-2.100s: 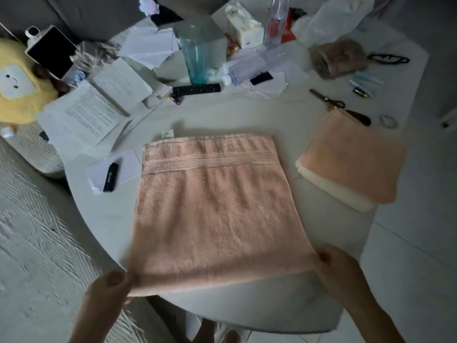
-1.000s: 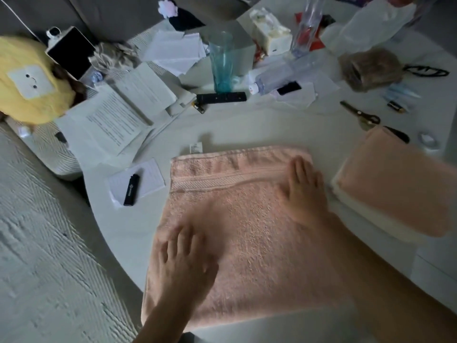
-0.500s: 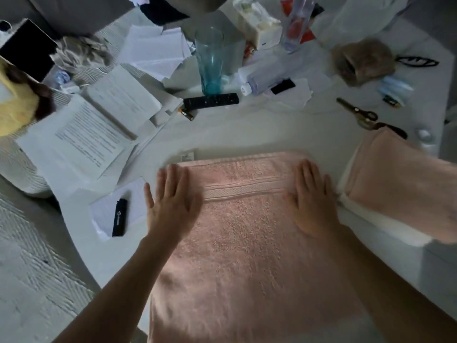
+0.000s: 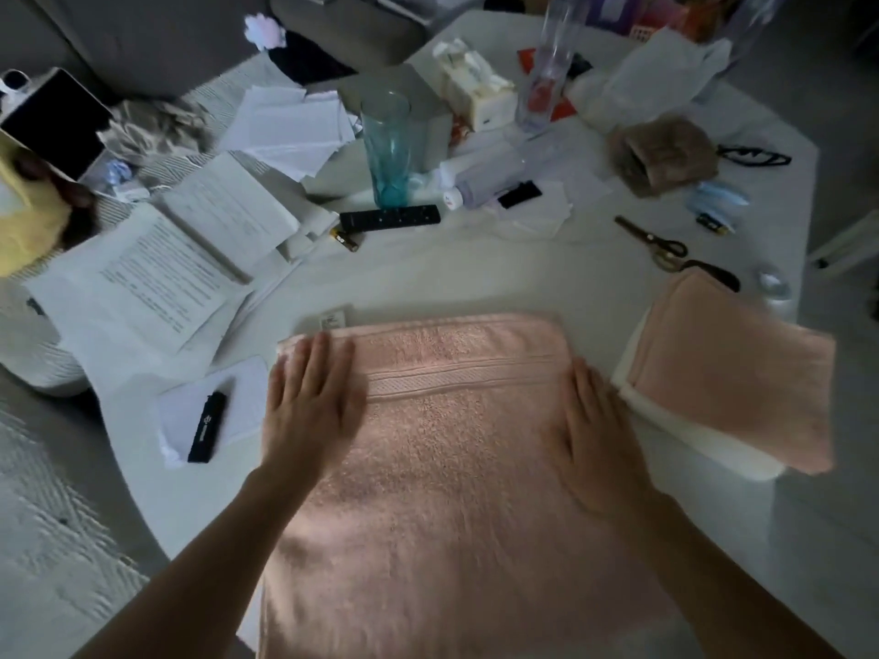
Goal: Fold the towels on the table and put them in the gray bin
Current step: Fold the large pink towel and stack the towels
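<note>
Pressing flat, both palms down: I am laying my left hand on the upper left corner of the pink towel, fingers straight and together, grip wide and holding nothing. I am resting my right hand along the towel's right edge, fingers likewise straight, grip wide, nothing held.

Item, pink towel: lying spread on the white tabletop at centre frame, woven band running across its upper part, small label showing past its far edge, near edge hanging over the tabletop's rim toward the bottom of the frame.

Item, folded stack: right of frame, just beside my right hand, a pink towel lying on top of a white one.

Item, scissors: above the stack.

Item, black remote: upper centre, with a teal glass standing behind it.

Item, printed papers: upper left.

Item, small black device: lying on a white slip, left of my left hand.
</note>
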A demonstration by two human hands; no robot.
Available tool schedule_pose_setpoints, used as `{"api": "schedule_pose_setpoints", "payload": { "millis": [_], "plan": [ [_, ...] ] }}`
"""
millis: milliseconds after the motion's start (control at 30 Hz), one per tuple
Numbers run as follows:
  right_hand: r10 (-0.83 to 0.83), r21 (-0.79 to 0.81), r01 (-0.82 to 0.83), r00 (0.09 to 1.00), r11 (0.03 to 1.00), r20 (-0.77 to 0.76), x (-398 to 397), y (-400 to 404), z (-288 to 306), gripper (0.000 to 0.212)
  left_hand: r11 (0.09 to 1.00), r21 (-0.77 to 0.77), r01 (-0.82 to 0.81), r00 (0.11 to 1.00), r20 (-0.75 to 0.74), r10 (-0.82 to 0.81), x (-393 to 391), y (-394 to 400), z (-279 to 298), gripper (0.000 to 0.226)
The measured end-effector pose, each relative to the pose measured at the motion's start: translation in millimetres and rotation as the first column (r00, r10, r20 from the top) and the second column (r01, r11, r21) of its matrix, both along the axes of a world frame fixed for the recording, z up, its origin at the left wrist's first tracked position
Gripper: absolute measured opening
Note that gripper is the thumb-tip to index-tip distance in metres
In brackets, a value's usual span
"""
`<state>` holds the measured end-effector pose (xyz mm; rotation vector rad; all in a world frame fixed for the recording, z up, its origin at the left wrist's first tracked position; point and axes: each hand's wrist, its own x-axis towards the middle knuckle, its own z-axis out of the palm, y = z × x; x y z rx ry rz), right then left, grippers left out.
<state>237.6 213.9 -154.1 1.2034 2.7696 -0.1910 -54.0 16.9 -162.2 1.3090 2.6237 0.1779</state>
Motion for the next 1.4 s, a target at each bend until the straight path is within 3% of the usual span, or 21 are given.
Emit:
{"api": "schedule_pose_setpoints", "payload": {
  "millis": [67, 167, 233, 367, 667, 867, 933, 1033, 1133, 1267, 1400],
  "plan": [
    [0.058, -0.009, -0.058, 0.997, 0.998, -0.048, 25, -29, -3, 0.072, 0.999, 0.018, -0.03, 0.999, 0.042, 0.03, 19, -19, 10, 0.063],
    [0.126, -0.069, -0.142, 0.971, 0.987, -0.205, 81, -68, -6, 0.071, 0.973, 0.218, -0.081, 0.987, 0.154, 0.047, 76, -76, 24, 0.069],
    [0.209, -0.092, -0.241, 0.941, 0.966, -0.264, 121, -88, -7, 0.069, 0.941, 0.339, -0.018, 0.975, 0.213, -0.058, 131, -126, 26, 0.057],
    [0.37, -0.116, -0.411, 0.889, 0.904, -0.269, 179, -98, -7, 0.063, 0.927, 0.187, 0.324, 0.916, 0.184, -0.358, 188, -197, 7, 0.067],
    [0.323, -0.02, -0.359, 0.862, 0.933, -0.39, 177, -79, -5, 0.037, 0.943, 0.132, 0.306, 0.949, 0.035, -0.313, 153, -235, -5, 0.057],
    [0.235, -0.085, -0.289, 0.891, 0.954, -0.388, 182, -84, 10, 0.037, 0.952, 0.306, 0.011, 1.0, 0.017, -0.017, 170, -222, 2, 0.039],
    [0.24, -0.099, -0.3, 0.888, 0.949, -0.392, 188, -89, 23, 0.037, 0.938, 0.347, -0.001, 1.0, -0.01, 0.005, 169, -224, 15, 0.043],
    [0.216, -0.135, -0.301, 0.873, 0.944, -0.438, 195, -101, 47, 0.036, 0.905, 0.426, -0.017, 1.0, -0.002, 0.019, 169, -233, 41, 0.028],
    [0.11, -0.26, -0.281, 0.845, 0.924, -0.523, 198, -110, 76, 0.024, 0.866, 0.495, -0.066, 0.995, 0.097, 0.02, 167, -242, 68, 0.023],
    [-0.126, -0.469, -0.204, 0.805, 0.859, -0.58, 194, -110, 109, 0.023, 0.759, 0.554, -0.341, 0.913, 0.388, 0.126, 153, -240, 99, 0.014],
    [-0.327, -0.521, -0.04, 0.737, 0.852, -0.591, 154, -79, 104, 0.013, 0.644, 0.572, -0.507, 0.838, 0.502, 0.214, 113, -196, 103, 0.02]
  ]
}}
